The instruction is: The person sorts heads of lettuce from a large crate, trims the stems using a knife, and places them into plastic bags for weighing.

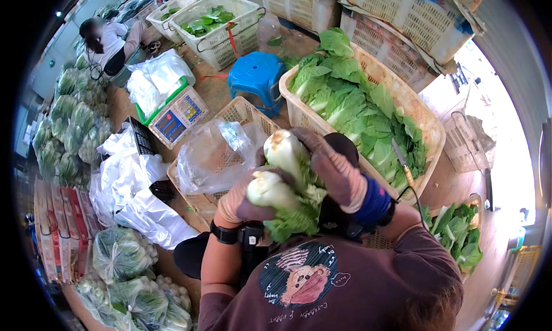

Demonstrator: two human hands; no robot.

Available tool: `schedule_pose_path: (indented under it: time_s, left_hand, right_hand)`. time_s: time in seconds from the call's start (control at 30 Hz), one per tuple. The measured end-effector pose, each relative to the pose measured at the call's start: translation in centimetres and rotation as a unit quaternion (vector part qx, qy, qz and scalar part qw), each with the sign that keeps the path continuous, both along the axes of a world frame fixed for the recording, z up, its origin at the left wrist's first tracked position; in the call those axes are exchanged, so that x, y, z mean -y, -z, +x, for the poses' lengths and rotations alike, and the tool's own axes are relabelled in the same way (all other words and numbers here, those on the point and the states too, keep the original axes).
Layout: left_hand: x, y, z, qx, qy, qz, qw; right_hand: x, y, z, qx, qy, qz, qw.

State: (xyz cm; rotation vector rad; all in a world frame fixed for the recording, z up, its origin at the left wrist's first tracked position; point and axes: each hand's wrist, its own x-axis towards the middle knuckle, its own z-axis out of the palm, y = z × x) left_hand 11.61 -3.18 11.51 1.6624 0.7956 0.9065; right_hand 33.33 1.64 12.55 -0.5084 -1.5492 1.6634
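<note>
Gripping a bunch of bok choy [287,184] at the centre of the frame, both gloved hands are closing around the pale stalks: the left hand [244,201] is cupping the lower head from beneath, while the right hand [333,170] is wrapping over the upper one. To my eye, holding the stalk ends level and the leaves together is what is serving the bundle best, with firm but gentle pressure so the leaves are not bruising. A clear plastic bag [215,152] is lying open over a small crate [253,115] just left of the hands, and a large crate of loose greens [368,112] is sitting to the upper right. The fingertips are being hidden by the leaves, and a knife-like tool [402,161] in the greens is hard to make out.
</note>
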Motion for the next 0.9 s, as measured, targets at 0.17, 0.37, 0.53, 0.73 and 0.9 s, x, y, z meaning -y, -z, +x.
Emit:
schedule_pose_path:
  time_s: [0.17,0.37,0.53,0.73,0.9]
  left_hand:
    - [0.2,0.6,0.2,0.034,0.093,-0.054,0.994]
    - [0.7,0.2,2.1,0.114,0.102,-0.188,0.97]
    - [-0.7,1.3,2.6,0.135,0.208,-0.163,0.955]
    - [-2.0,-0.9,4.3,-0.039,0.295,-0.01,0.955]
    - [-1.8,-2.9,5.2,-0.033,0.286,0.035,0.957]
  right_hand:
    - [-1.9,-3.3,1.8,0.127,-0.082,-0.039,0.988]
    - [-2.7,-6.0,4.0,0.233,-0.166,-0.108,0.952]
    - [-2.8,-7.9,5.5,0.213,-0.214,-0.181,0.936]
    - [-0.7,-11.0,8.5,0.534,-0.191,0.066,0.821]
    - [3.3,-9.4,16.2,0.441,0.106,0.247,0.856]
